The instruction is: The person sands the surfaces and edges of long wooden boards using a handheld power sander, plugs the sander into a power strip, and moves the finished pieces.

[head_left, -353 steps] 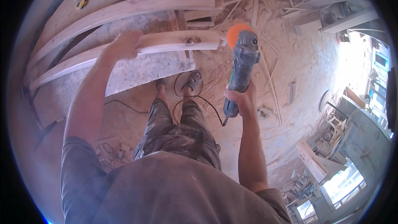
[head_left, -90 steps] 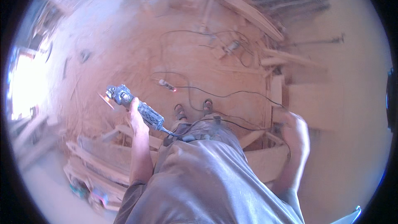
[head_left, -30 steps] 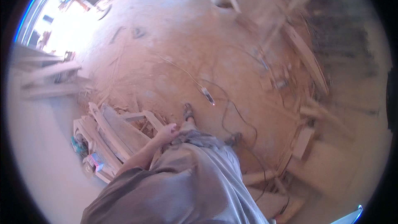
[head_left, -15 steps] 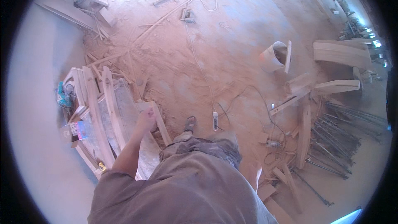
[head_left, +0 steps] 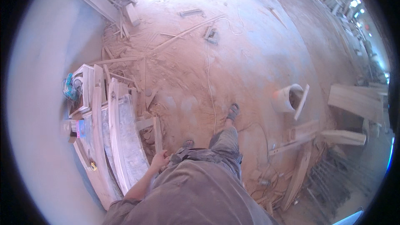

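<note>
My left hand point(head_left: 160, 158) hangs low beside my waist, its fingers curled in and nothing visible in them. Just beyond it is the near end of a short wooden board point(head_left: 157, 135), and I cannot tell whether they touch. To the left of the hand lie long pale planks point(head_left: 118, 137) and a wide grey-white slab point(head_left: 132, 141). My right hand and forearm are out of sight behind my body. One sandalled foot point(head_left: 233, 110) is out in front of the other.
A teal power tool point(head_left: 70, 88) and a small box point(head_left: 79, 128) rest on the wood at left. Ahead, a corded tool point(head_left: 211, 36) lies on the dusty floor, its cable trailing toward me. A white bucket point(head_left: 288, 99), boards point(head_left: 354, 100) and metal bars point(head_left: 329, 179) are at right.
My left hand has come back from the board's far end toward my waist. One foot has stepped forward, and the view has shifted. The right forearm has gone out of sight.
</note>
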Demonstrator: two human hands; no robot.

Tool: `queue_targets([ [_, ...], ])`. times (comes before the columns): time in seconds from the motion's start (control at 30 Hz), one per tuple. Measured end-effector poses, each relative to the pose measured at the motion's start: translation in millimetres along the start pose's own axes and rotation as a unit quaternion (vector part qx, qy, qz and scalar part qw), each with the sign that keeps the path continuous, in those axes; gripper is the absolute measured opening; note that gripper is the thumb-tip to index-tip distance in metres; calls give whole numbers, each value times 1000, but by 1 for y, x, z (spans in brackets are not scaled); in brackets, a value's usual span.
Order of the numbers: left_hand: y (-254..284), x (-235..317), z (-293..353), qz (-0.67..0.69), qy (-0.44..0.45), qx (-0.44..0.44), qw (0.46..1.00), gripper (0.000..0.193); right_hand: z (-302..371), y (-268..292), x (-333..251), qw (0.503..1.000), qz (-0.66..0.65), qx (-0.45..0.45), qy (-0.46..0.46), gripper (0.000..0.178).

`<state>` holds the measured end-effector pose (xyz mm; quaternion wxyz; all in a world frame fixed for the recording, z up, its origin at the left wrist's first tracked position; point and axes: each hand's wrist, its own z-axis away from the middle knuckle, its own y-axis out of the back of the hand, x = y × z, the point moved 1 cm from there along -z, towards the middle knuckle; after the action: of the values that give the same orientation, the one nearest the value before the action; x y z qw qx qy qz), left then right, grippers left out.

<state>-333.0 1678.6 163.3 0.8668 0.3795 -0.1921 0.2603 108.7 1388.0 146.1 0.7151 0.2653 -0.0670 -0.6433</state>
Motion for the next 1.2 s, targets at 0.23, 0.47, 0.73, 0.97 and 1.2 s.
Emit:
queue_targets([
  [0.23, 10, 176, -109, -18, 28, 3, 999, 52, -126, 152, -73, 996, -55, 33, 68, 43],
  [0.47, 27, 406, -156, 12, 7, -18, 1000, 56, -236, 360, -114, 936, -322, 143, 27, 42],
  [0.73, 39, 431, -258, 65, 92, -24, 993, 56, -291, 446, -290, 947, -293, 131, 9, 38],
  [0.97, 71, 478, -452, 172, 75, 13, 982, 53, -371, 455, -447, 976, 120, 20, 182, 43],
  [1.2, 165, 488, -538, 227, 126, 83, 962, 50, -433, 505, -718, 979, 121, -22, 161, 40],
])
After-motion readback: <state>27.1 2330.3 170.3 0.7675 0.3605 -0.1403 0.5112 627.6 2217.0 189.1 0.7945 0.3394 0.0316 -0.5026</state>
